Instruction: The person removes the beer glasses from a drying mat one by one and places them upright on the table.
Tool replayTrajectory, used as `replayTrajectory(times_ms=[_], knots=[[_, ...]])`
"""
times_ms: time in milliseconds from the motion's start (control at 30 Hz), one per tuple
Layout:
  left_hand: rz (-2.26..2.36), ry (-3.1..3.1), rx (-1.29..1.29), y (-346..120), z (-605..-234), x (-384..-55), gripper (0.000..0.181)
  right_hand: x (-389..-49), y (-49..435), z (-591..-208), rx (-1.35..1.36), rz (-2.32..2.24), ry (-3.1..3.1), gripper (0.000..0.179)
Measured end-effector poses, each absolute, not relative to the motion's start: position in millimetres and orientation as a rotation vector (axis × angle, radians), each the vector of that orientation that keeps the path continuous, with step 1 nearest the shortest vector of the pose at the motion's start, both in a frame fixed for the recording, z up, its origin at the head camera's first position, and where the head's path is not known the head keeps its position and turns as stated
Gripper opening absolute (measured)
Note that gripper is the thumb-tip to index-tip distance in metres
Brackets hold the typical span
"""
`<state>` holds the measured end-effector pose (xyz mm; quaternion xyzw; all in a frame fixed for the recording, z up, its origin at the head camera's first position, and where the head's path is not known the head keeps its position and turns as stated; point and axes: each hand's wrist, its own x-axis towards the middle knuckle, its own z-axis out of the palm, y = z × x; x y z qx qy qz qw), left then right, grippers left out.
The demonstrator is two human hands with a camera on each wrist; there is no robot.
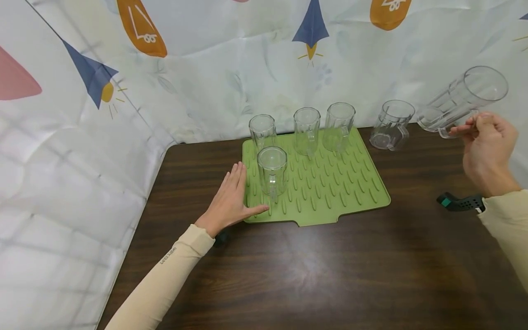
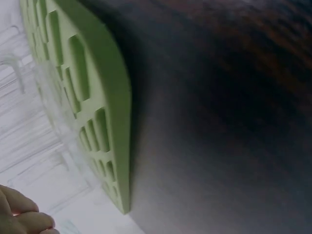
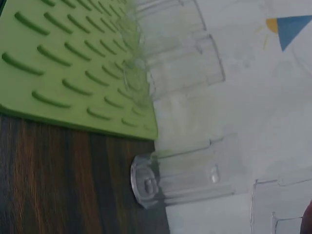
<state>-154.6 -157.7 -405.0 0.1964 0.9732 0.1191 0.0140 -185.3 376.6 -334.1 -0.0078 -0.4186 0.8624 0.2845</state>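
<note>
Right hand (image 1: 491, 146) grips a tilted, raised mug (image 1: 466, 98), far right.
A firm hold should help clear the standing mug (image 1: 392, 126) just left; left hand (image 1: 228, 199), fingers straight, at the mat's (image 1: 350, 197) left edge.

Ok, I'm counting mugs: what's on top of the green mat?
Four clear mugs stand on the green mat. The left hand blocks a sliver near the mat's front-left corner, so what lies beneath that can't be seen.

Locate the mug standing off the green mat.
In the head view, the standing mug is on the dark table, just right of the green mat and left of the tilted mug held by the right hand.
</note>
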Motion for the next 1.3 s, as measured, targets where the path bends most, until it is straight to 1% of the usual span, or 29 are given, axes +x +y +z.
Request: replayTrajectory(times_ms=[400, 767, 1000, 1300], knots=[[0.25, 2.991, 0.686, -156, -416, -156, 0.128, -195, 394, -350, -0.11, 2.197, -1.193, 0.027], [0.179, 2.937, 0.696, -157, -421, -157, 0.124, -198, 408, -369, -0.216, 2.098, -1.459, 0.031], [0.177, 2.899, 0.684, -157, -423, -156, 0.123, -204, 406, -381, -0.269, 2.053, -1.597, 0.032], [0.175, 2.845, 0.64, -156, -425, -155, 0.122, -207, 407, -393, -0.243, 2.11, -1.683, 0.031]])
